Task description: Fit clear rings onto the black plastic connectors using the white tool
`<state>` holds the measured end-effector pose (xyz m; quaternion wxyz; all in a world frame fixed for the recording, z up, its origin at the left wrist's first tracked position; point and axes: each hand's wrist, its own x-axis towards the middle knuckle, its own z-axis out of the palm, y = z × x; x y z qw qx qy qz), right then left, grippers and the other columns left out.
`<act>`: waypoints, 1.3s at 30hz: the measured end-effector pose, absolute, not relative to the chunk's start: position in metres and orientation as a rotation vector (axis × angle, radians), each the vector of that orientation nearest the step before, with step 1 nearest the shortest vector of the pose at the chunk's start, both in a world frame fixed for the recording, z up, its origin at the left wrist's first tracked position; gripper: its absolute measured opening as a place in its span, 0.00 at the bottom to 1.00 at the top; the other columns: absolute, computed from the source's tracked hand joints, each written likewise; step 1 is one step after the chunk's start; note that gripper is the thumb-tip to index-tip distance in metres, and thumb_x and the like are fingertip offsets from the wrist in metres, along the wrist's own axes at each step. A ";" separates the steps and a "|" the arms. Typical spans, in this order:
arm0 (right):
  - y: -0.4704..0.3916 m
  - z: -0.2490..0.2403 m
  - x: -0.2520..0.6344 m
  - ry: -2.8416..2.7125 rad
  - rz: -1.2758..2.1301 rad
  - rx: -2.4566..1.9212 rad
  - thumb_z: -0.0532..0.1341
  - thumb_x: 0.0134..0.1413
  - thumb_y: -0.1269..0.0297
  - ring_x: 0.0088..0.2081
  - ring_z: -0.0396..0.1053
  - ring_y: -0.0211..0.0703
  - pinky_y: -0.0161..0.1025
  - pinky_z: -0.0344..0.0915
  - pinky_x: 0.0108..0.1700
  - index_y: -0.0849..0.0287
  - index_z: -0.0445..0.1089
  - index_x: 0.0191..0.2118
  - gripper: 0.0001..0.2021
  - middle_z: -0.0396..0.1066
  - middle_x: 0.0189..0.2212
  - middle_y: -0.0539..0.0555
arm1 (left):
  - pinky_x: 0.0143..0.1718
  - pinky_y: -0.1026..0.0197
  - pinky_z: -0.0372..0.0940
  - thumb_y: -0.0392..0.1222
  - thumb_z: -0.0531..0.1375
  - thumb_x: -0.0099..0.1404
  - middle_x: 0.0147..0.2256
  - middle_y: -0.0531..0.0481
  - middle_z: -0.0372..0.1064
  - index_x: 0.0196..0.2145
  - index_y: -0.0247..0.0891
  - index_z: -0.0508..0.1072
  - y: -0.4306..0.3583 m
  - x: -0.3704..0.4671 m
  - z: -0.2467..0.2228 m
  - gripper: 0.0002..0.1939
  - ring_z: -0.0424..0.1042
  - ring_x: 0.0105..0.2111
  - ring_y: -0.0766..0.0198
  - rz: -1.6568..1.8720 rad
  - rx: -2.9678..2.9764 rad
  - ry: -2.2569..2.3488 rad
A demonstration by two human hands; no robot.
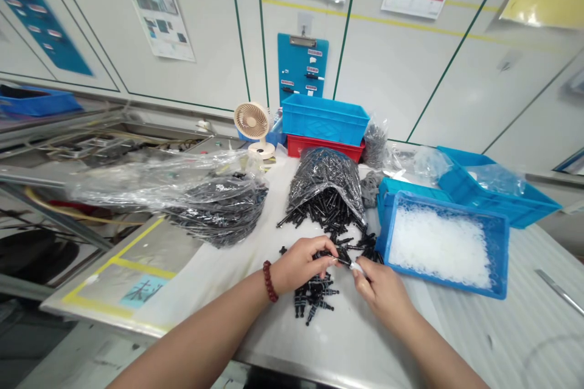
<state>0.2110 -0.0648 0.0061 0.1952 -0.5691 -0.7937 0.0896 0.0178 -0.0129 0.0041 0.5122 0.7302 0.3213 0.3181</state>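
Note:
My left hand (303,264) pinches a slim black plastic rod-shaped part (341,259), held slantwise just above the table. Against its right end, the closed fingers of my right hand (383,285) grip a small white piece (356,267); its exact shape is partly hidden. Below my left hand lies a loose pile of black parts with pale bands (314,301). Just beyond both hands, plain black parts spill from an open clear bag (326,179). A blue bin (502,267) full of small white rings (438,246) stands tilted to the right of my right hand.
Another clear bag of black parts (223,206) lies to the left. Behind are a small beige fan (252,121), a blue crate (323,118) on a red one (296,146), and more blue bins (515,206). A metal strip (559,290) lies far right.

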 end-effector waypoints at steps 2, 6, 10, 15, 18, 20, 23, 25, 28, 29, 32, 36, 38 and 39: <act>-0.065 0.005 0.210 -2.260 0.205 -1.596 0.47 0.55 0.64 0.20 0.61 0.37 0.32 0.49 0.23 0.56 0.58 0.23 0.12 0.63 0.17 0.48 | 0.26 0.68 0.62 0.38 0.55 0.60 0.20 0.54 0.67 0.33 0.34 0.68 -0.013 0.017 0.003 0.05 0.66 0.20 0.69 0.724 1.782 0.764; -0.064 0.003 0.210 -2.309 0.152 -1.591 0.48 0.54 0.65 0.19 0.61 0.37 0.32 0.47 0.22 0.56 0.59 0.23 0.11 0.64 0.17 0.48 | 0.25 0.69 0.62 0.39 0.56 0.60 0.21 0.54 0.67 0.33 0.35 0.69 -0.014 0.017 0.002 0.06 0.67 0.19 0.69 0.681 1.805 0.767; -0.064 0.002 0.209 -2.345 0.101 -1.620 0.49 0.53 0.66 0.20 0.62 0.37 0.32 0.46 0.22 0.57 0.59 0.22 0.10 0.65 0.17 0.48 | 0.24 0.69 0.62 0.39 0.56 0.59 0.22 0.54 0.68 0.33 0.35 0.69 -0.014 0.018 0.002 0.05 0.67 0.19 0.69 0.661 1.822 0.790; -0.065 0.003 0.208 -2.377 0.078 -1.654 0.50 0.53 0.67 0.20 0.63 0.36 0.32 0.46 0.23 0.57 0.62 0.25 0.09 0.67 0.18 0.49 | 0.24 0.69 0.61 0.40 0.56 0.60 0.18 0.55 0.65 0.33 0.34 0.69 -0.012 0.018 -0.001 0.06 0.65 0.17 0.70 0.675 1.719 0.714; -0.066 0.003 0.206 -2.384 0.100 -1.676 0.50 0.53 0.67 0.20 0.63 0.36 0.32 0.45 0.23 0.57 0.63 0.25 0.09 0.67 0.18 0.49 | 0.24 0.70 0.60 0.39 0.56 0.59 0.18 0.56 0.64 0.32 0.35 0.69 -0.014 0.019 0.000 0.06 0.65 0.17 0.70 0.652 1.761 0.738; -0.067 0.003 0.204 -2.388 0.132 -1.682 0.51 0.52 0.67 0.21 0.63 0.36 0.33 0.45 0.23 0.57 0.63 0.24 0.09 0.67 0.19 0.49 | 0.23 0.70 0.60 0.38 0.56 0.59 0.17 0.57 0.63 0.31 0.35 0.69 -0.015 0.020 0.003 0.04 0.65 0.17 0.70 0.614 1.841 0.767; -0.067 0.003 0.202 -2.395 0.192 -1.677 0.51 0.53 0.66 0.21 0.63 0.36 0.33 0.45 0.23 0.57 0.63 0.25 0.09 0.68 0.19 0.49 | 0.23 0.71 0.60 0.36 0.56 0.59 0.16 0.58 0.61 0.31 0.36 0.70 -0.017 0.021 0.004 0.04 0.65 0.17 0.71 0.572 1.891 0.762; -0.066 0.004 0.202 -2.394 0.231 -1.691 0.50 0.54 0.65 0.22 0.63 0.37 0.33 0.45 0.23 0.57 0.64 0.25 0.10 0.68 0.20 0.49 | 0.23 0.71 0.61 0.36 0.55 0.59 0.17 0.58 0.62 0.32 0.35 0.69 -0.017 0.022 0.004 0.04 0.65 0.17 0.71 0.572 1.886 0.765; -0.066 0.005 0.202 -2.394 0.276 -1.737 0.50 0.55 0.64 0.23 0.63 0.37 0.33 0.45 0.24 0.58 0.63 0.26 0.10 0.68 0.21 0.50 | 0.23 0.71 0.61 0.36 0.56 0.59 0.22 0.56 0.66 0.33 0.36 0.69 -0.017 0.022 0.003 0.04 0.65 0.17 0.72 0.582 1.880 0.792; -0.066 0.005 0.202 -2.395 0.285 -1.750 0.50 0.55 0.64 0.23 0.63 0.37 0.33 0.45 0.24 0.58 0.63 0.26 0.10 0.68 0.21 0.50 | 0.23 0.71 0.61 0.36 0.56 0.58 0.23 0.55 0.67 0.34 0.36 0.68 -0.017 0.023 0.003 0.04 0.65 0.17 0.72 0.584 1.874 0.798; -0.066 0.005 0.202 -2.389 0.290 -1.762 0.50 0.55 0.65 0.23 0.64 0.37 0.33 0.45 0.25 0.58 0.63 0.26 0.10 0.68 0.21 0.50 | 0.23 0.71 0.61 0.35 0.56 0.58 0.26 0.55 0.68 0.34 0.36 0.67 -0.018 0.023 0.003 0.04 0.65 0.17 0.73 0.588 1.858 0.801; -0.066 0.006 0.201 -2.380 0.283 -1.731 0.50 0.54 0.65 0.23 0.63 0.37 0.34 0.45 0.25 0.58 0.63 0.25 0.10 0.68 0.21 0.50 | 0.24 0.71 0.61 0.37 0.56 0.59 0.27 0.54 0.69 0.34 0.36 0.68 -0.018 0.023 0.004 0.04 0.65 0.17 0.73 0.585 1.870 0.795; -0.066 0.006 0.201 -2.380 0.287 -1.730 0.50 0.54 0.64 0.23 0.63 0.37 0.34 0.45 0.25 0.58 0.63 0.25 0.10 0.67 0.21 0.50 | 0.24 0.71 0.61 0.37 0.56 0.59 0.25 0.54 0.69 0.34 0.36 0.68 -0.018 0.022 0.004 0.04 0.66 0.17 0.72 0.581 1.881 0.793; -0.066 0.006 0.201 -2.382 0.291 -1.737 0.50 0.54 0.64 0.23 0.63 0.37 0.34 0.45 0.25 0.58 0.63 0.26 0.10 0.68 0.21 0.50 | 0.24 0.70 0.62 0.37 0.56 0.59 0.24 0.55 0.68 0.34 0.36 0.68 -0.018 0.022 0.005 0.04 0.66 0.17 0.72 0.580 1.889 0.794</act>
